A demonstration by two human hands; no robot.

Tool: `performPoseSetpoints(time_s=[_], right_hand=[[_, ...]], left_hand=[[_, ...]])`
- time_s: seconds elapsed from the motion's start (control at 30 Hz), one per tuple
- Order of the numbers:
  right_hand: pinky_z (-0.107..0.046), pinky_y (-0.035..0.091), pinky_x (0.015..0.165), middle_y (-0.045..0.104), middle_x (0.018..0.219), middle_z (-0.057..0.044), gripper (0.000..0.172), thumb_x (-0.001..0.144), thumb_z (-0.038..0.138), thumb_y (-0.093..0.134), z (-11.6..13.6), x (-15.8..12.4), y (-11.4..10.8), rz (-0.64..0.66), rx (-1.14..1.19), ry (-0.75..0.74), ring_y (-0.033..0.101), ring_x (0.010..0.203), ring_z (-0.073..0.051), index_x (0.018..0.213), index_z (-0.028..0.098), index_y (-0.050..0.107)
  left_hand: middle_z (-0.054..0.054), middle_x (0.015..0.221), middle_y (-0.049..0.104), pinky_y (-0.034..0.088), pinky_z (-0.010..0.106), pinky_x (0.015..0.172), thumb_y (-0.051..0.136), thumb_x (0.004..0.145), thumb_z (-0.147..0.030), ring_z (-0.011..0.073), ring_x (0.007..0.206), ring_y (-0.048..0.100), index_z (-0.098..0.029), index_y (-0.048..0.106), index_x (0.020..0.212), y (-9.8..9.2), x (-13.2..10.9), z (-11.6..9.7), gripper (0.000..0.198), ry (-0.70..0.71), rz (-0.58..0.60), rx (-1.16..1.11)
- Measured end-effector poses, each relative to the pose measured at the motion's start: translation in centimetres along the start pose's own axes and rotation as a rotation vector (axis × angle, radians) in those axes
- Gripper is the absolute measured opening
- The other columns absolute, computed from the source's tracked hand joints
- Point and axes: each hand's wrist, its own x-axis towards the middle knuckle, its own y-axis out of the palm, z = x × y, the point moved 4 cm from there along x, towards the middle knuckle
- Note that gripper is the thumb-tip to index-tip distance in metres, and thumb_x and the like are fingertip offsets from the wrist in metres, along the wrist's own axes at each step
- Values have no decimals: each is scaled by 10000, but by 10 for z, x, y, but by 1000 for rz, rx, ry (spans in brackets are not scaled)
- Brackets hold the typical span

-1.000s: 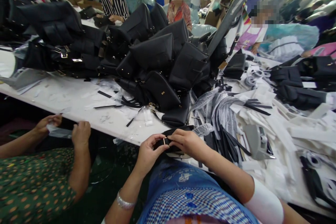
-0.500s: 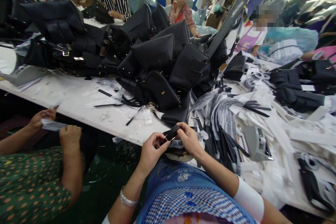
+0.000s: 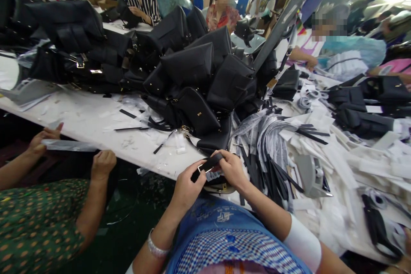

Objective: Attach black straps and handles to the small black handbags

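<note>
Here's the black strap (image 3: pixel 212 162) with its gold buckle (image 3: pixel 204 170), held up by the desk's near edge: left hand (image 3: pixel 189 184) pinching the buckle end, right hand (image 3: pixel 231 169) clamped on the other. Just beyond, a great heap of black bags (image 3: pixel 188 66) crowds the desk (image 3: pixel 80 113), blocking the way straight across! A slanting pole (image 3: pixel 271 45) rises behind it. To the right, plastic-wrapped straps (image 3: pixel 272 137) fan out near a grey tape dispenser (image 3: pixel 308 175). Over on the left, a co-worker's hands (image 3: pixel 104 165) stretch a clear strip (image 3: pixel 70 145).
</note>
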Motion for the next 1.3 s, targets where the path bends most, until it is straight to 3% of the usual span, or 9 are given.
performPoseSetpoints(time_s=[0.07,0.13,0.27,0.37,0.57,0.73,0.9,1.07,1.3], right_hand=[[-306,560,584,692,696,-83,325,881,335,394,-16,-1,15,77,294,269,679,594,-194,878,141,655],[-328,575,597,707,736,-110,357,879,332,369,-22,-4,21,111,376,368,697,641,-211,880,123,658],[-358,535,885,708,1063,-74,278,827,254,483,-2,-5,-7,-60,-39,-116,657,1010,-218,1022,203,674],[-357,448,1003,685,1147,-57,306,803,209,543,12,-8,-19,5,-253,-366,621,1084,-218,1080,239,670],[-357,559,727,722,795,-80,205,863,325,482,-8,4,-12,-108,375,90,692,824,-234,812,189,626],[-330,556,672,726,904,-116,200,867,326,467,-13,-3,2,2,900,370,694,855,-219,856,182,604],[-269,532,612,729,949,-77,186,875,319,499,-13,-15,-12,-174,855,415,670,842,-197,939,192,619],[-211,500,546,708,830,-31,133,860,259,551,-14,-22,-10,-213,955,490,614,667,-127,878,180,657],[-222,515,558,684,848,-33,186,837,348,592,-17,-28,-4,-183,909,435,594,690,-138,916,201,674]], left_hand=[[39,1136,696,454,324,984,500,850,-235,205,1094,613,-203,659,1115,-1,0,1,310,-9,-16,-3],[35,1117,703,454,328,984,505,847,-236,208,1082,618,-207,669,1096,-3,-1,4,299,-16,-20,-10],[36,1103,709,468,322,963,500,859,-255,210,1057,633,-208,671,1094,-4,-4,10,295,-51,18,-68],[47,1113,708,472,317,950,499,865,-275,218,1062,632,-196,668,1102,-4,-5,13,302,-68,33,-105],[36,875,732,513,289,768,486,876,-334,203,819,667,-168,680,1074,0,-6,16,323,-109,32,-132],[27,806,708,508,270,696,497,874,-347,186,743,650,-176,680,1050,-1,-7,18,306,-107,36,-130],[85,1110,655,516,259,707,530,856,-328,194,909,635,-185,673,1009,-3,-8,15,254,-28,-4,-102],[13,817,678,476,252,616,612,812,-412,158,672,602,-202,633,1078,4,-10,12,340,-71,161,-24],[42,916,681,470,328,829,669,765,-416,223,894,620,-199,698,935,-2,-6,12,277,-46,-7,45]])
